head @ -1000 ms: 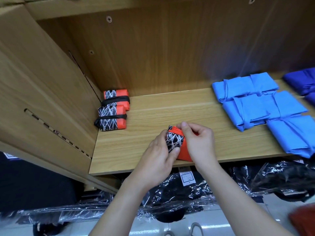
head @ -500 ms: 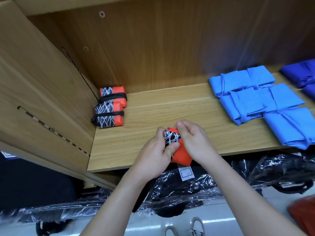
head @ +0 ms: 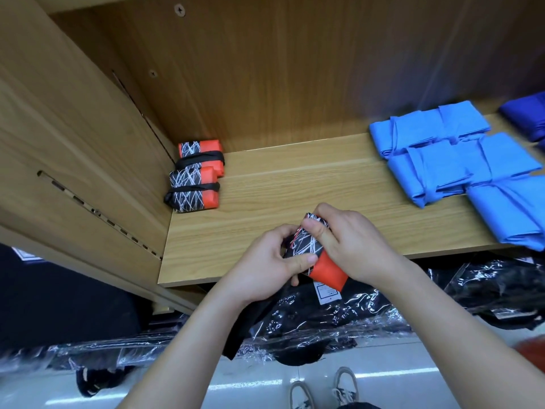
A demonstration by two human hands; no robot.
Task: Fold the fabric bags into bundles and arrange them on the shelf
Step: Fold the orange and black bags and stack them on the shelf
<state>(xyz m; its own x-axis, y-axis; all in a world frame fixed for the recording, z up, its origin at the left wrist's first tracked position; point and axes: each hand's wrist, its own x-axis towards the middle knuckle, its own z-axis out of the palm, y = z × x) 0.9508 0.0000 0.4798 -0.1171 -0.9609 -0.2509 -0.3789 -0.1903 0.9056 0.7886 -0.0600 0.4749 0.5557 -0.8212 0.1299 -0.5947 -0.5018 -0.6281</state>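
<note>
A folded orange bag with a black, white-lined patterned end (head: 320,261) is held over the front edge of the wooden shelf (head: 295,187). My left hand (head: 265,267) grips its patterned end from the left, thumb on top. My right hand (head: 351,243) holds it from the right, thumb pressing the pattern. Two finished orange bundles tied with black straps (head: 196,175) lie at the shelf's back left corner, against the side panel.
Several light blue folded bags (head: 460,163) cover the shelf's right side, with dark blue ones (head: 528,116) at the far right. Black items in clear plastic wrap (head: 324,320) lie on a lower level. A slotted side panel (head: 73,143) stands left. My shoes (head: 324,391) show below.
The bundle has shifted slightly toward the shelf's front edge and turned, showing more of the patterned end. My right thumb now presses on the pattern.
</note>
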